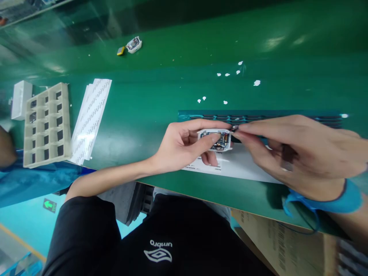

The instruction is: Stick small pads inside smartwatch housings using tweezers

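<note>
Green tabletop [149, 99] spreads across the frame, and right of centre a white case [229, 146] with an exposed circuit board [222, 141] sits in the left hand [179, 147]. Its thumb lies over the board and its fingers close around the case's edges. Thumb and forefinger of the right hand [304, 147] pinch a small dark piece [235, 128] at the case's upper right corner; a blue band [342, 199] circles that wrist. Beneath the hands lies a white sheet [247, 165], with a dark slotted strip [241, 117] just above it. White stickers [257, 82] dot the upper right. In the upper left, a second case [134, 45] lies beside a yellow-edged block [120, 50]. At the left, a beige tray [66, 119] stands between a white box [21, 99] and printed sheets [92, 119].
</note>
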`<act>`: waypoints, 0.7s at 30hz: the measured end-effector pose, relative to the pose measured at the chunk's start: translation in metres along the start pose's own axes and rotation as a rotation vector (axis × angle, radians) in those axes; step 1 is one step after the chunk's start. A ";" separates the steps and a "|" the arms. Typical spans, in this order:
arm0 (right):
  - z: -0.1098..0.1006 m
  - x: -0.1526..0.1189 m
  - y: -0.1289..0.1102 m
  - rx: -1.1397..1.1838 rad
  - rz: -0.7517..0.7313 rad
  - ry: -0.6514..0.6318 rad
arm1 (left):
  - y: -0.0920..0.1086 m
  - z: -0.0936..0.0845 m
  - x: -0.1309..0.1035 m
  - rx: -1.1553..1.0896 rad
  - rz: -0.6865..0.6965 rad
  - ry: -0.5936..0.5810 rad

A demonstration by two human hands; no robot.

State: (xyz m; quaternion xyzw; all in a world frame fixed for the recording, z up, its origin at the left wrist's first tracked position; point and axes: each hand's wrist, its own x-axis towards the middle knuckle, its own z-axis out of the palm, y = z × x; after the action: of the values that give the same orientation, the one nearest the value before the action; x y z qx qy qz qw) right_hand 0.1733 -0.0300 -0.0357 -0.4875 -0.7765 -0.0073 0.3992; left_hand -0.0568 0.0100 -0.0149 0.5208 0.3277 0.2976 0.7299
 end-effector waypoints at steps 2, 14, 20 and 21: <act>0.002 0.004 -0.001 -0.069 -0.107 0.055 | 0.001 0.000 0.000 0.006 -0.035 0.011; -0.006 0.020 -0.010 0.068 0.018 -0.058 | -0.005 -0.001 0.002 0.032 -0.007 0.014; -0.007 0.023 -0.009 0.138 0.081 -0.092 | -0.008 -0.003 0.004 0.067 0.000 0.023; -0.006 0.022 -0.008 0.134 0.091 -0.089 | -0.009 -0.003 0.004 0.074 -0.002 0.024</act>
State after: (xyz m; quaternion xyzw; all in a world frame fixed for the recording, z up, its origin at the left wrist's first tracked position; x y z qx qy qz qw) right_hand 0.1664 -0.0200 -0.0142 -0.4941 -0.7692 0.0844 0.3962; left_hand -0.0558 0.0123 -0.0247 0.5435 0.3477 0.2908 0.7064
